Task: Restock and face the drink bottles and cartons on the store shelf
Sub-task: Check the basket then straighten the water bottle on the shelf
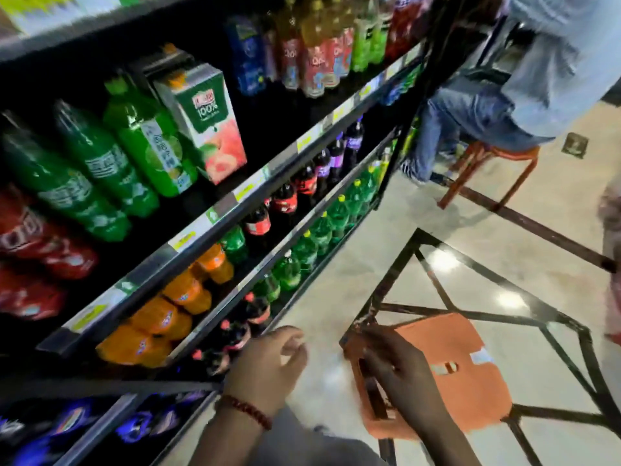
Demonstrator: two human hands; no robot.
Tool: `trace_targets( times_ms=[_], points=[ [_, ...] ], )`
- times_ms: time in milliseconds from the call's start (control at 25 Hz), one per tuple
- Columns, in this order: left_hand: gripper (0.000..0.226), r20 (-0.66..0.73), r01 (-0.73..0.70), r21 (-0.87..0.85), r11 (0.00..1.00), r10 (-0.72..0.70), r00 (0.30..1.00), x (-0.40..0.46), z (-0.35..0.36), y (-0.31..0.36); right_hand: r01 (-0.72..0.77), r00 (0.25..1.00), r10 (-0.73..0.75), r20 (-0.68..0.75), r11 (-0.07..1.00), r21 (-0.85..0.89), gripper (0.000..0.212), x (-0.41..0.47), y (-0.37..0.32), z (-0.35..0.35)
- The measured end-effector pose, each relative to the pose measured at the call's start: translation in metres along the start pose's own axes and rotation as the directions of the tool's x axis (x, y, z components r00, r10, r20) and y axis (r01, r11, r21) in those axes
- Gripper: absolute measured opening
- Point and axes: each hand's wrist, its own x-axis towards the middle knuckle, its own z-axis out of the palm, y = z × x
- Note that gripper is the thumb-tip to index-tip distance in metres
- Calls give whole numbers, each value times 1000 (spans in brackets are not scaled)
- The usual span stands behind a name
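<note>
A black shelf unit runs along the left. On its upper board stand a green-and-white juice carton, light green bottles, dark green soda bottles and red-labelled bottles. The board below carries orange soda bottles and cola bottles. Green bottles and small cola bottles fill the lowest row. My left hand hovers beside those small cola bottles, fingers loosely curled and holding nothing. My right hand grips the near edge of an orange plastic stool on the floor.
Another person in jeans sits on a second orange stool at the upper right, close to the shelf's end. Blue-labelled bottles lie at the lower left. The glossy tiled floor stretches to the right.
</note>
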Motion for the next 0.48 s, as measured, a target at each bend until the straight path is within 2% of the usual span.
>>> trace_targets(
  times_ms=[120, 200, 360, 480],
  points=[
    [22, -37, 93, 22, 995, -92, 995, 45, -23, -17, 14, 996, -14, 92, 1000, 2, 27, 61, -16, 14],
    [22, -30, 54, 41, 998, -53, 998, 92, -33, -13, 13, 996, -13, 87, 1000, 8, 21, 99, -22, 17],
    [26, 44, -113, 108, 988, 109, 993, 194, -51, 38, -99, 987, 106, -119, 993, 63, 26, 154, -17, -3],
    [27, 117, -277, 142, 950, 262, 958, 253, -50, 94, -197, 937, 231, -261, 969, 148, 26, 170, -11, -26]
  ],
)
